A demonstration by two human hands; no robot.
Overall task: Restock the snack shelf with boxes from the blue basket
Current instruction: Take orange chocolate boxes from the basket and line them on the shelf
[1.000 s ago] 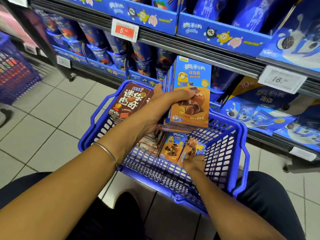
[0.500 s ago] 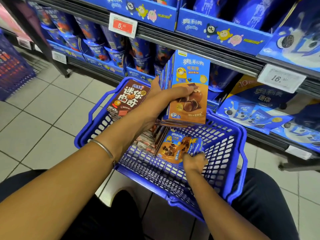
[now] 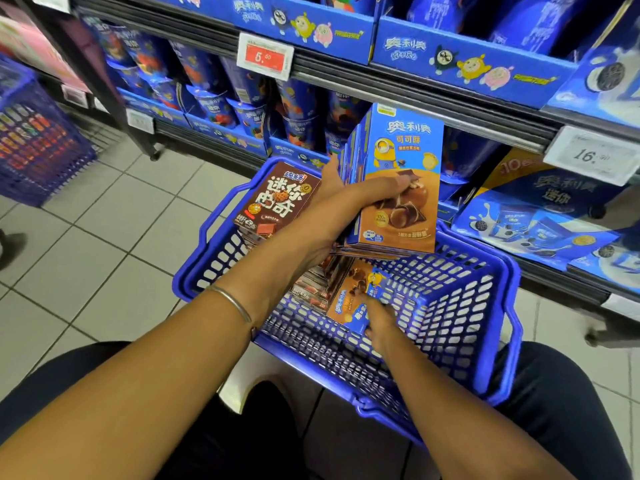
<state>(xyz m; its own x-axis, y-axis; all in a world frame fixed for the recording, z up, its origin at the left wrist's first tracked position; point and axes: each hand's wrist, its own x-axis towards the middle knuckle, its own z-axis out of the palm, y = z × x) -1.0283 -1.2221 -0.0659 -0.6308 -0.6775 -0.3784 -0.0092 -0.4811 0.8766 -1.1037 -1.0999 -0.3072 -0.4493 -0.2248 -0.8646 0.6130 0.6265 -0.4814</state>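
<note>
While the left hand [image 3: 341, 209] clasps stacked boxes [image 3: 405, 150], motion blur hides whether the right hand [image 3: 379, 323] grips another box [image 3: 348, 304].

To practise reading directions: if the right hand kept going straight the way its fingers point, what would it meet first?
The orange-and-blue box lying in the blue basket: the right hand has its fingers on it. Beyond it, probably the brown boxes, though depth is unclear.
</note>
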